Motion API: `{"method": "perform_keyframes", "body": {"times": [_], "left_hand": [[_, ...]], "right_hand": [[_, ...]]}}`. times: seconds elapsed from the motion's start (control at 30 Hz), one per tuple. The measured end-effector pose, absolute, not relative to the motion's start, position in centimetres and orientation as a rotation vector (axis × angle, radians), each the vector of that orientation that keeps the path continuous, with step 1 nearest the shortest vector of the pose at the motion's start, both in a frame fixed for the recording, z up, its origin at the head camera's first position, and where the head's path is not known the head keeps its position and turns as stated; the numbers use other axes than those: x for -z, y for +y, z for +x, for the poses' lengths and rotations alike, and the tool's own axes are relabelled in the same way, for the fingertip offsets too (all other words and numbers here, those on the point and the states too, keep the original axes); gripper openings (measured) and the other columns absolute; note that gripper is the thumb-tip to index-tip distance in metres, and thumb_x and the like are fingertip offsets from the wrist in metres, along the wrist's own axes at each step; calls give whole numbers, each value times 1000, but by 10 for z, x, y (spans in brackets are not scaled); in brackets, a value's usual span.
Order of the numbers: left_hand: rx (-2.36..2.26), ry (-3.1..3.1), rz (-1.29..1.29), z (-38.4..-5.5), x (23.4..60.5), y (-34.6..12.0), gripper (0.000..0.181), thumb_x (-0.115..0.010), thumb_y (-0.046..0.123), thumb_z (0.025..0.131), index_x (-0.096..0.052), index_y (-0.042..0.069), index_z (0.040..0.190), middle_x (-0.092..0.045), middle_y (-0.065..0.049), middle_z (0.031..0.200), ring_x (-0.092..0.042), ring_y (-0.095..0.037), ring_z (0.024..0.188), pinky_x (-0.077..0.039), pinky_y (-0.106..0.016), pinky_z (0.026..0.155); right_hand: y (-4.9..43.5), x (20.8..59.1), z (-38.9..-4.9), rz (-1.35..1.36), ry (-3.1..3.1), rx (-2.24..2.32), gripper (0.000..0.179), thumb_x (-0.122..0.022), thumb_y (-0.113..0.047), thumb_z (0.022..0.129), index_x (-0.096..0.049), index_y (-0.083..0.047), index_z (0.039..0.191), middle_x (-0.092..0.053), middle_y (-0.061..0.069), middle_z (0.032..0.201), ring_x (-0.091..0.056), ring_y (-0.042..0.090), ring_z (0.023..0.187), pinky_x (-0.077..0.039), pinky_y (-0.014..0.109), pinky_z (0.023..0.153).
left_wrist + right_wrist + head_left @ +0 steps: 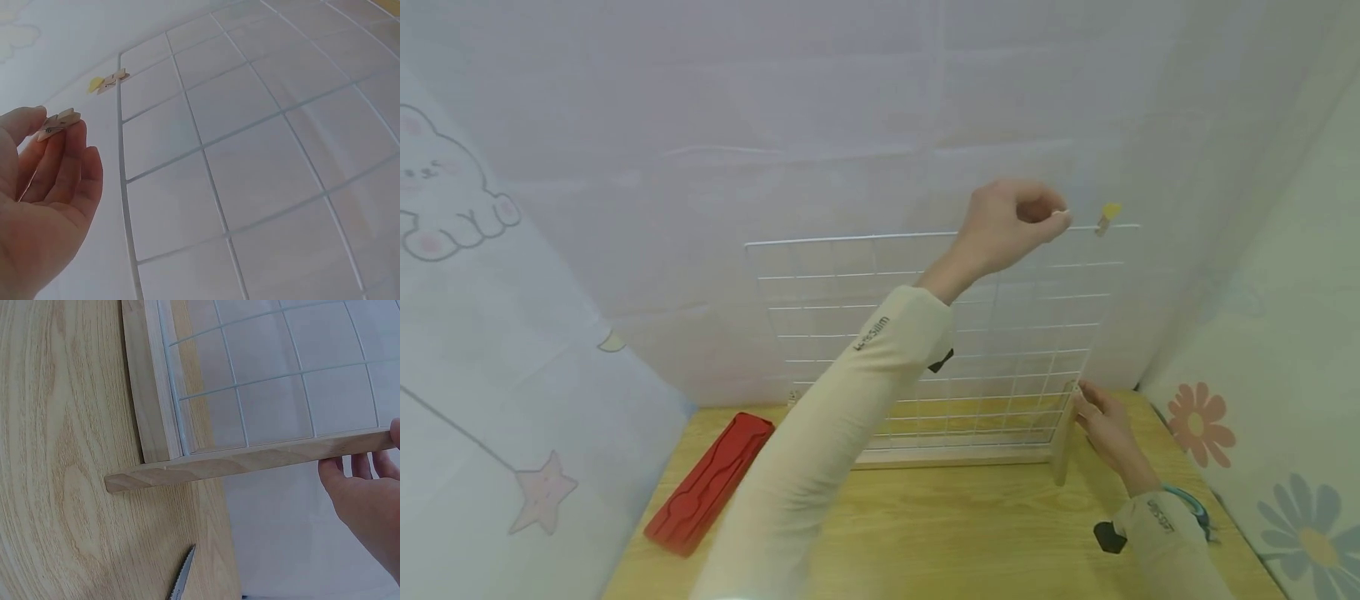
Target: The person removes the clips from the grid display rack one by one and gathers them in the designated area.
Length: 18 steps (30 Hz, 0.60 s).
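Note:
A small wooden clothespin point(59, 123) is pinched between the thumb and fingers of my left hand point(56, 169). In the head view that left hand point(1003, 221) is raised at the top wire of a white wire grid point(917, 392), and the clothespin is mostly hidden. Just right of it, another wooden clothespin with a yellow piece point(1107, 217) is clipped on the top wire. My right hand point(1105, 421) grips the grid's wooden side post point(1063, 442). In the right wrist view, its fingers lie along this post point(250, 462).
A red molded case point(711, 483) lies on the wood-grain table point(925, 525) at the left. Near my right wrist lies a teal-handled tool point(1187, 500); the right wrist view shows a serrated blade point(182, 574) on the table. Printed sheets surround the table.

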<state>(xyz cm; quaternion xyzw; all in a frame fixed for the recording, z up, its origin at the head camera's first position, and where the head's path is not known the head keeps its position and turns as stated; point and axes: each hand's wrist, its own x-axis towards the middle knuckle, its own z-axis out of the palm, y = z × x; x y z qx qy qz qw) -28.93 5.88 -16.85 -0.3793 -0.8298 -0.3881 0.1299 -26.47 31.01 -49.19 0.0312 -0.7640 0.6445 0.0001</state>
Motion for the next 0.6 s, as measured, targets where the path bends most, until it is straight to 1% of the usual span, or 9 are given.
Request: {"method": "perform_keyframes", "body": {"times": [0.13,0.27,0.37,0.5,0.6], "left_hand": [[1212,-2359,-1129,-287,174,46,15,-65,22,92,-71,12,101,-70,4,85,-62,-4,77,-46,-16,74],[1295,-2359,-1172,-283,182,35,15,-65,20,92,-71,9,101,-70,2,77,-64,-7,71,-47,-19,73],[1295,-2392,-1211,-280,191,28,17,-64,21,92,-71,8,101,-70,2,77,-64,-7,71,-48,-20,72],[1266,-2451,-1211,-274,207,19,19,-65,22,92,-71,9,104,-70,4,79,-64,-7,74,-48,-20,73],[1316,-2475,-1198,-269,222,11,20,-65,21,91,-71,8,105,-70,3,80,-64,-9,77,-49,-20,72]], "right_hand": [[310,489,-264,91,-2403,-2035,64,-35,-29,105,-5,6,150,-4,30,154,-19,46,138,-26,46,108],[309,484,-263,87,-2399,-2023,65,-35,-29,105,-5,8,149,-4,31,154,-18,47,138,-25,48,109],[308,483,-263,81,-2399,-2009,63,-34,-28,106,-7,9,149,-8,32,153,-20,47,137,-27,45,107],[306,484,-262,71,-2408,-1999,62,-34,-27,106,-9,9,149,-11,32,152,-22,47,136,-31,38,106],[306,485,-262,64,-2410,-2001,62,-35,-27,106,-9,8,149,-11,31,153,-23,46,136,-32,39,106]]}}
